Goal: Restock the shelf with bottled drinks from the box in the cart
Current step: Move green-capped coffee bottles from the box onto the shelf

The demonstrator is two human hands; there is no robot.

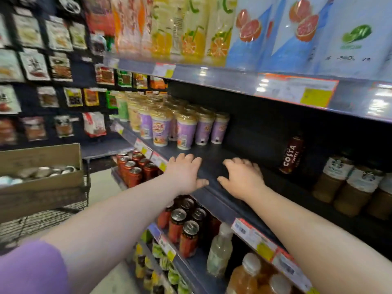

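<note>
fingers [182, 157] of left hand [184, 175] and right hand [244, 179] are laid spread, empty, on the shelf [214, 153]; the box [42, 160] contents are blurred.

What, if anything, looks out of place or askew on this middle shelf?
A lone Costa bottle stands at the back of the bare stretch of shelf, apart from the cups to its left and the brown bottles to its right, and seems to lean rightward; the wide lens may exaggerate that. No spill or damage shows.
</note>
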